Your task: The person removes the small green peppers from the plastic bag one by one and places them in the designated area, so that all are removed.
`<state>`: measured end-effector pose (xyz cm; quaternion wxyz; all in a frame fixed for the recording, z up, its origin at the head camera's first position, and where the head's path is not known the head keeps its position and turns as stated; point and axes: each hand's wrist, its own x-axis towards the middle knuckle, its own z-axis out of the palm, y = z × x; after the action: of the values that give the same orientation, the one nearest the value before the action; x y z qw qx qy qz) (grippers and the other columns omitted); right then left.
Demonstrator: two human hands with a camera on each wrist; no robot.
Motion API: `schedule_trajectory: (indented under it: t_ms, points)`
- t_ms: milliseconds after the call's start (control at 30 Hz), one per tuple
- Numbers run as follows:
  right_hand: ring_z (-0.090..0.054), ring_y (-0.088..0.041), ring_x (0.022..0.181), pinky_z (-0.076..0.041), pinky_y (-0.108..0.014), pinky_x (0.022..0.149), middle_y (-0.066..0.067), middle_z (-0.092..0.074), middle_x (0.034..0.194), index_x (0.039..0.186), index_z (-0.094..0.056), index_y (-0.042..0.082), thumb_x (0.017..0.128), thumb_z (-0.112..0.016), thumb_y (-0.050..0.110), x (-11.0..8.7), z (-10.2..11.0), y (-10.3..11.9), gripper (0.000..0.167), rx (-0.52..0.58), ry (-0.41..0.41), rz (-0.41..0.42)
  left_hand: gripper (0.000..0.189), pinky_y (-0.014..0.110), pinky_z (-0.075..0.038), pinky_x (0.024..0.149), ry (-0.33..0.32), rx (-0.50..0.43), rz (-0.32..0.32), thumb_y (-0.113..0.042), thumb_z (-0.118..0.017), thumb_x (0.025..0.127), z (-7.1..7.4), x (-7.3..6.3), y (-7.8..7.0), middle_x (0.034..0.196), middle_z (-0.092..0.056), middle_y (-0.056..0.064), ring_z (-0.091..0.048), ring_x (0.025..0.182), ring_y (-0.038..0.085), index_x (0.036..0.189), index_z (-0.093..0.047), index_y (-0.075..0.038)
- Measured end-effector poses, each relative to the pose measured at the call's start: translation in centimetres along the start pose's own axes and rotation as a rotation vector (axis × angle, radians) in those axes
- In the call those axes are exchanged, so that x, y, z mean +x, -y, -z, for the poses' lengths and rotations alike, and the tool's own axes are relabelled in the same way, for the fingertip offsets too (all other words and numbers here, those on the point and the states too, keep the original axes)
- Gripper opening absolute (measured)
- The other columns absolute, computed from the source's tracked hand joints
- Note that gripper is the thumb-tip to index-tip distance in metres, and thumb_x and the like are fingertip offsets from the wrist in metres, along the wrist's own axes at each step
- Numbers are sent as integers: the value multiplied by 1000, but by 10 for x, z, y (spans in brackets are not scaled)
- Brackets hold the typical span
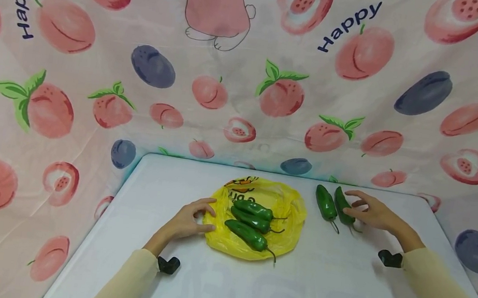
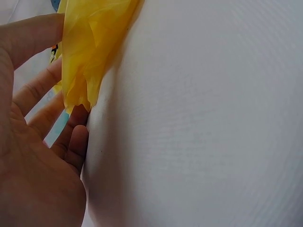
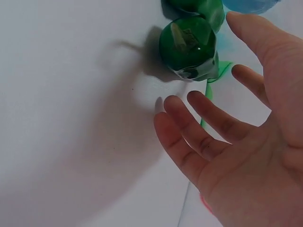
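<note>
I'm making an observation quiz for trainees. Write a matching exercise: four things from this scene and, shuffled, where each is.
1. Crinkled yellow plastic bag
2. Three long glossy green peppers
3. Bare left hand
4. Bare right hand

A. At two other green peppers
B. On top of the bag
C. Spread over the white tabletop
D. At the bag's left edge, head view

Pairs: 1-C, 2-B, 3-D, 4-A

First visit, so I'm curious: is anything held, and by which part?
The left hand touches the left edge of the yellow bag; whether it grips cannot be told. The right hand, beside a green pepper, holds nothing.
</note>
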<state>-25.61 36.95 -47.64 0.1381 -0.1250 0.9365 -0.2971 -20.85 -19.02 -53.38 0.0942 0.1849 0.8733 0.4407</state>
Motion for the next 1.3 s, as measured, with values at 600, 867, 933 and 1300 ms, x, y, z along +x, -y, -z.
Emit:
schedule_trajectory:
  t_ms: [600,867,933,1300]
  points:
    - [-62,-52,114,-56,-60,81,-35,-55,136,150,-43,8,97,-71,39,-4,11,12,67,-58,-122,57,26,49,-36,111,-10,-1,6,-30,-86,84,1,2,1,156,-48,-4,-41,145,26,105,-70,-27]
    - [-65,-48,109,-57,-57,78,-34,-57,134,147,-46,8,97,-73,31,-6,13,25,62,-72,-145,103,26,49,-36,111,-9,-2,9,-30,-86,84,0,3,2,156,-48,-5,-42,144,25,104,-70,-28]
    - [-66,-46,107,-57,-55,78,-33,-58,133,147,-47,9,96,-74,29,-5,15,28,61,-81,-157,121,26,49,-36,110,-11,-4,10,-30,-86,84,0,3,2,156,-48,-5,-43,143,25,104,-70,-27]
    - [-66,-43,106,-59,-52,77,-30,-60,133,146,-50,10,95,-76,34,-1,20,49,62,-111,-175,176,25,45,-39,103,-16,0,8,-30,-86,84,-2,1,1,156,-48,-4,-48,136,22,104,-71,-26]
